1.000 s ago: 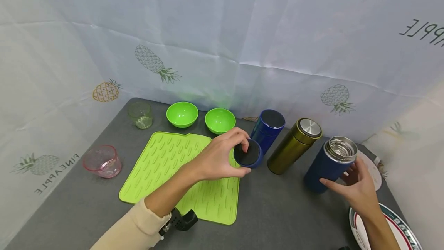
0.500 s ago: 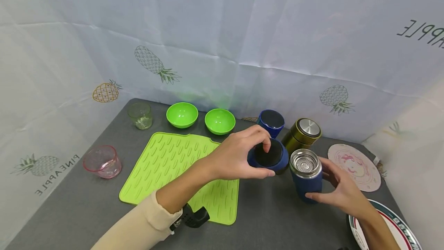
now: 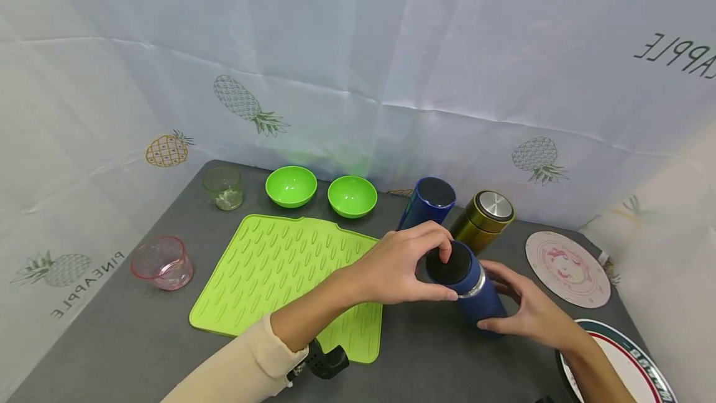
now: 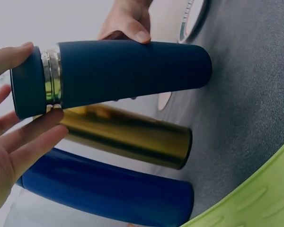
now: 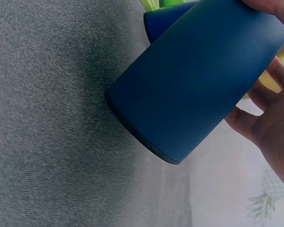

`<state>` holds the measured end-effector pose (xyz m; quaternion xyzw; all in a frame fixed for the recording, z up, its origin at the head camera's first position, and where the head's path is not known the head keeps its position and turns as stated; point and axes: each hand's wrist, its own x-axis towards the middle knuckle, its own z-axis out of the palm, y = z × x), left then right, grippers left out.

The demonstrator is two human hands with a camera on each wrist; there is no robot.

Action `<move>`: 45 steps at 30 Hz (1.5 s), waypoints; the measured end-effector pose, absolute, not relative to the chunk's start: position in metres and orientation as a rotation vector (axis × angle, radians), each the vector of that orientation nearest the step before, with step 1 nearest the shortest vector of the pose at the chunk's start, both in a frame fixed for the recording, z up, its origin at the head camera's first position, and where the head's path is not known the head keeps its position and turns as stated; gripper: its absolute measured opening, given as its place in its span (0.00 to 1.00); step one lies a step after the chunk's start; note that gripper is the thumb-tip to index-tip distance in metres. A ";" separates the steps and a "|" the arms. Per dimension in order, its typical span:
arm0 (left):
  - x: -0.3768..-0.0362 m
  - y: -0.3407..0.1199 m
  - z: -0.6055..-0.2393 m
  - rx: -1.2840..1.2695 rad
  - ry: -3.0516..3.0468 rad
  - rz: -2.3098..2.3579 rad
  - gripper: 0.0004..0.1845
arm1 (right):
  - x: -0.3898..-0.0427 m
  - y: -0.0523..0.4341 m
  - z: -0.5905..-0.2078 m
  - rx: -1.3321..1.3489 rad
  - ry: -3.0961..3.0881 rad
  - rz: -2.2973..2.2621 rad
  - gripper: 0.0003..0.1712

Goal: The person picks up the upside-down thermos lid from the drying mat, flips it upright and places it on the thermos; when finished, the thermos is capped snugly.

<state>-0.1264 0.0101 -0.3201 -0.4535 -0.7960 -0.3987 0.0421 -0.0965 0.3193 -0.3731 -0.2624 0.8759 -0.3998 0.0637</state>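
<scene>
A dark blue thermos flask (image 3: 482,308) leans toward the left hand in the head view. My right hand (image 3: 528,306) grips its body from the right side, thumb toward the front. Its blue lid (image 3: 450,264), with a black top, is held by its sides in my left hand (image 3: 399,264). The lid sits at the flask's mouth; a silver band (image 4: 52,78) shows between lid and body in the left wrist view. In the right wrist view the flask's base (image 5: 142,135) appears tilted, and whether it touches the table cannot be told.
Behind stand a shiny blue flask (image 3: 427,204) and a gold flask (image 3: 481,222). Left lie a green mat (image 3: 279,272), two green bowls (image 3: 291,186), a pink glass (image 3: 163,263) and a greenish glass (image 3: 224,188). Right are a pink disc (image 3: 567,269) and a rimmed plate (image 3: 621,359).
The right hand has brought the uncovered flask leftward and tilted it. The left hand has moved right with the lid, which now covers the flask's strainer mouth.
</scene>
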 end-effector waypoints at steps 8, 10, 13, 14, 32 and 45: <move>-0.128 0.010 -0.328 -1.378 -2.482 -1.214 0.23 | -0.093 0.321 -0.378 -0.741 2.566 -1.231 0.52; -0.129 0.009 -0.330 -1.388 -2.488 -1.240 0.22 | -0.093 0.322 -0.379 -0.737 2.554 -1.225 0.52; -0.129 0.007 -0.332 -1.395 -2.480 -1.276 0.22 | -0.096 0.323 -0.379 -0.748 2.544 -1.214 0.50; -0.130 0.007 -0.332 -1.396 -2.477 -1.280 0.22 | -0.096 0.323 -0.378 -0.752 2.531 -1.213 0.50; -0.134 0.006 -0.325 -1.553 -2.502 -1.236 0.19 | -0.102 0.322 -0.366 -0.778 2.463 -1.205 0.49; -0.130 0.010 -0.316 -1.587 -2.525 -1.182 0.17 | -0.102 0.322 -0.367 -0.794 2.465 -1.225 0.49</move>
